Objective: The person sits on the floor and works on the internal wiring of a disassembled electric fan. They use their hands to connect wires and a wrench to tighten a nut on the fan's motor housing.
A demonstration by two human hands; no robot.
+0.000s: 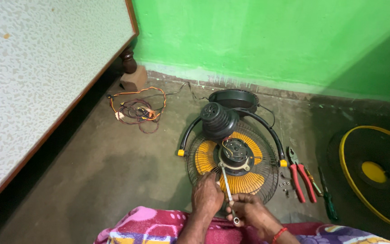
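Fan guard (204,156) w/ orange blades lies flat on the concrete floor (113,171), motor (235,156) facing up in the middle. Right hand (251,212) is grasping a slim spanner (227,190), its top end up at the motor base, ring end poking out below the fingers. Left hand (207,195) rests on the guard's near rim, fingers curled over, can't tell if it's actually gripping anything. Black rear cover (219,118) sits behind the motor. Red pliers (301,178) + green screwdriver (327,199) to the right, tiny screws (286,185) hard to make out. Yellow-rimmed guard (375,171) cut off at the right edge.
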